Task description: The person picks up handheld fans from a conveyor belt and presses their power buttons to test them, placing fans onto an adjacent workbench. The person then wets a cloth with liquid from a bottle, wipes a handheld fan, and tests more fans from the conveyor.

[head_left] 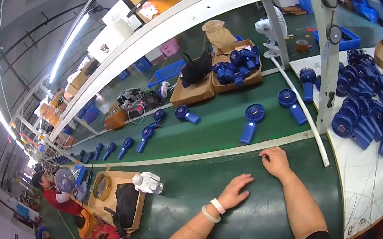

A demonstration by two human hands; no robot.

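My left hand (235, 192) rests over the green bench top with its fingers stretched out and holds nothing; two pale bands circle its wrist. Farther right, my right hand (275, 161) lies near the bench's pale edge strip, fingers loosely bent and a little apart, nothing seen in them. Beyond that strip, a blue handheld fan (251, 123) lies on the green belt, nearest to my right hand. Another blue fan (292, 106) lies to its right, and a third fan (187, 114) farther left. Both hands are apart from the fans.
Many blue fans (365, 102) are heaped on the white table (362, 192) at right. A white post (327, 75) and slanting white tube (301, 105) stand between. Across the belt sits a carton (250, 82) of fans. At left is a cardboard tray (138, 210). A person (60, 200) sits beyond it.
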